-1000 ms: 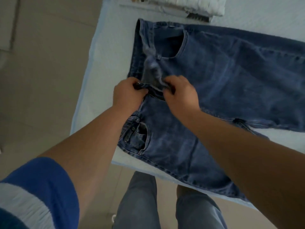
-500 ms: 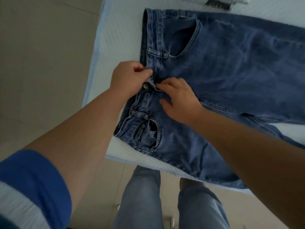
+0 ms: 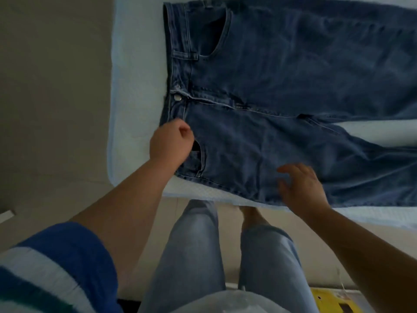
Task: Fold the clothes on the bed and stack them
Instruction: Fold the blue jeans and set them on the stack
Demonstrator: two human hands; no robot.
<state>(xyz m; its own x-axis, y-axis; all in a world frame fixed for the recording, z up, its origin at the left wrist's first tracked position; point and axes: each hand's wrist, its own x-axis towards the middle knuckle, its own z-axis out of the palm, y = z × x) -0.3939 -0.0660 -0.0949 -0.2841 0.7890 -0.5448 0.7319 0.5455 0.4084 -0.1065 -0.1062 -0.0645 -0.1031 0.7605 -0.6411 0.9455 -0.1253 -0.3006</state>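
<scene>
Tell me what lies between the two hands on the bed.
In the head view, only denim of the jeans: the near hip and front pocket lie between the left hand and right hand.

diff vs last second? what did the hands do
Both hands let go of the fly of the dark blue denim jeans, now buttoned. The left hand drew back to the near front pocket, fingers curled; the right hand slid toward the near leg edge, fingers spread. The jeans still lie flat on the pale blue bed sheet.
</scene>
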